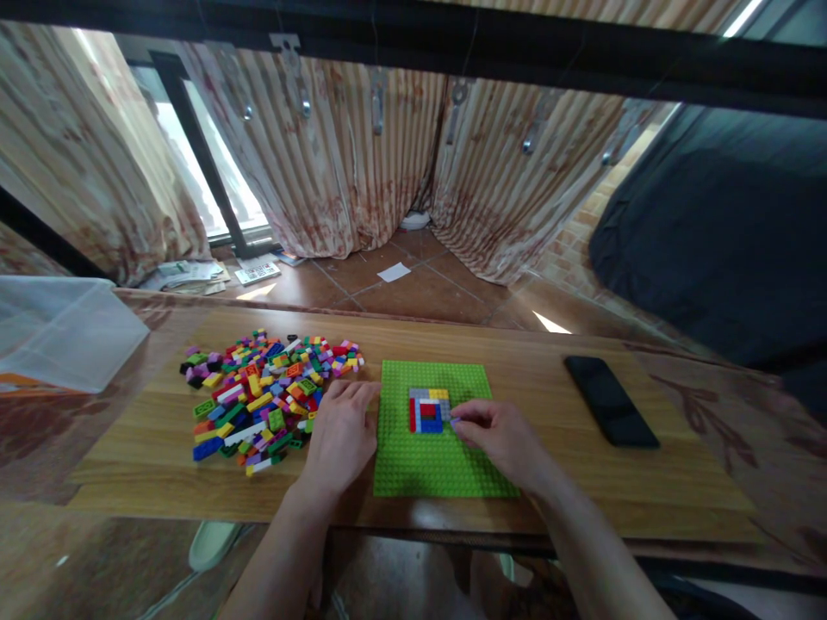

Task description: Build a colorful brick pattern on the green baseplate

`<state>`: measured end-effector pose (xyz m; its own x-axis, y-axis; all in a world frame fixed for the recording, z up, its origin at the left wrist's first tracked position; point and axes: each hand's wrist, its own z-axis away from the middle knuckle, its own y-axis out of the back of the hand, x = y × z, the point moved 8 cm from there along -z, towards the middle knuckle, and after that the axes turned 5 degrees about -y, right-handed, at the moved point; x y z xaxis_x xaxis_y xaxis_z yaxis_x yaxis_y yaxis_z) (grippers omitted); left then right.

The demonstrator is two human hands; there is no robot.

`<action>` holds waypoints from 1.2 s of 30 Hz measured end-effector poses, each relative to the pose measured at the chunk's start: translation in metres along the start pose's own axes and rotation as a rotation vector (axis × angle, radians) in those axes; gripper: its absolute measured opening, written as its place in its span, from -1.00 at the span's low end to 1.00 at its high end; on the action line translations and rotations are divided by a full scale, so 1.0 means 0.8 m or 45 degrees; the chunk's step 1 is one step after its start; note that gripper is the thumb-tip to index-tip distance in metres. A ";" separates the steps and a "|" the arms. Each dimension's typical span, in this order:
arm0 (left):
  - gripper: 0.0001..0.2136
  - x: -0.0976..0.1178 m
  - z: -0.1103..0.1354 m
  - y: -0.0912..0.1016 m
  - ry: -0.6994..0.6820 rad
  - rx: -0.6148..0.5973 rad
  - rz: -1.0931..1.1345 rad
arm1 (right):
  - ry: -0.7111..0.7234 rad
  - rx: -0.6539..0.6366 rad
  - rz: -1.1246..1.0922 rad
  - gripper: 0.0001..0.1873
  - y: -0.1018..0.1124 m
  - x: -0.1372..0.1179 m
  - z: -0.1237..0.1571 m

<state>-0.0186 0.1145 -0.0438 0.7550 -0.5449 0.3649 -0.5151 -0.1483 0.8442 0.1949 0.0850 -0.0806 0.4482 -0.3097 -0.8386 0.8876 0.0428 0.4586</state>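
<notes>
My right hand (500, 430) pinches a small pale purple brick (455, 421) between thumb and fingertips, beside the right side of a small block build. That build stands on a green baseplate (413, 469) and has grey, yellow, red, white and blue bricks (427, 427) set around a red middle. My left hand (345, 430) rests on the table at the baseplate's left edge, fingers loosely bent and thumb apart, with nothing visible in it. Close to its left lies a heap of loose coloured bricks (258, 400).
A black phone (611, 402) lies on the wooden table (556, 508) to the right. At the far left stands a clear plastic bin (65, 331). A dark bar (413, 39) crosses above, in front of striped curtains (336, 164). Papers (394, 272) lie on the floor beyond.
</notes>
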 end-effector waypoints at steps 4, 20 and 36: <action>-0.58 0.005 -0.002 0.002 0.000 0.053 0.073 | 0.039 0.003 0.053 -0.80 -0.004 -0.003 0.001; -0.72 0.051 0.006 -0.041 0.012 -0.064 0.466 | -0.134 0.151 -0.140 -0.89 -0.019 0.007 0.002; -0.59 0.049 0.009 -0.042 0.057 -0.060 0.477 | -0.254 0.170 -0.189 -0.91 -0.020 0.013 -0.005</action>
<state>0.0256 0.0924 -0.0609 0.5351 -0.5172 0.6679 -0.7407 0.0930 0.6654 0.1861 0.0848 -0.0977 0.2728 -0.4850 -0.8309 0.9143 -0.1382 0.3808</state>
